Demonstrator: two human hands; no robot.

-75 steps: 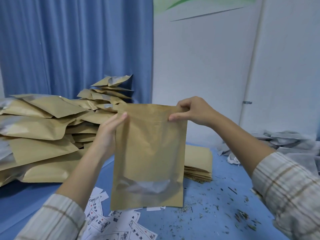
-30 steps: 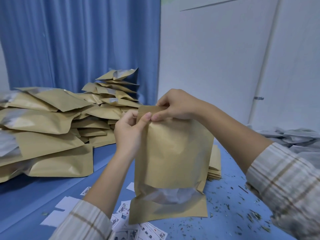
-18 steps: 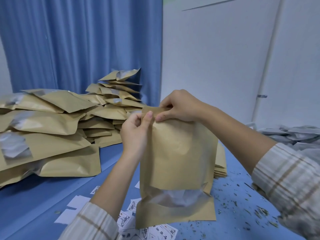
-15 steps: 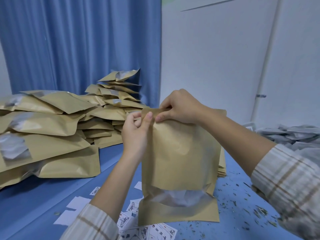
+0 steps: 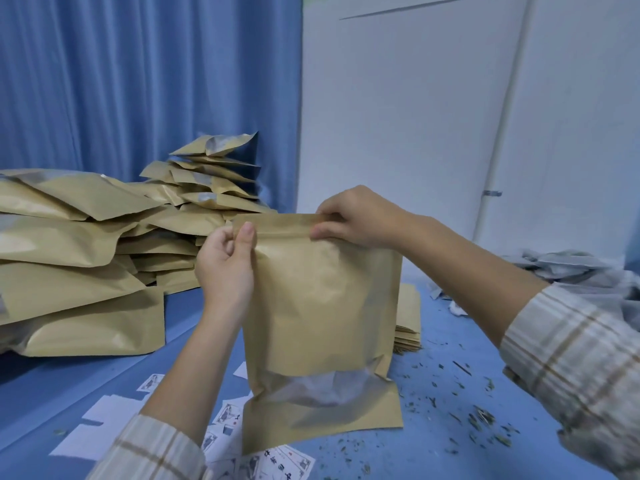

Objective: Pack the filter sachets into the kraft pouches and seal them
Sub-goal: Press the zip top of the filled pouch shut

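I hold a kraft pouch (image 5: 322,306) upright over the blue table, its bottom touching the surface. A clear window low on the pouch shows a pale filter sachet (image 5: 318,388) inside. My left hand (image 5: 225,265) pinches the top strip at its left corner, thumb in front. My right hand (image 5: 360,216) pinches the same strip to the right of its middle. The top edges lie flat together between my fingers.
A big heap of filled kraft pouches (image 5: 86,251) covers the left and back of the table (image 5: 450,455). A stack of flat pouches (image 5: 408,323) lies behind the held one. Printed paper slips (image 5: 228,420) lie near me, crumbs (image 5: 485,417) at right, grey sachets (image 5: 571,271) far right.
My right hand has slid right along the pouch's top strip, away from my left hand, which stays at the left corner. The pouch has settled lower, onto the table.
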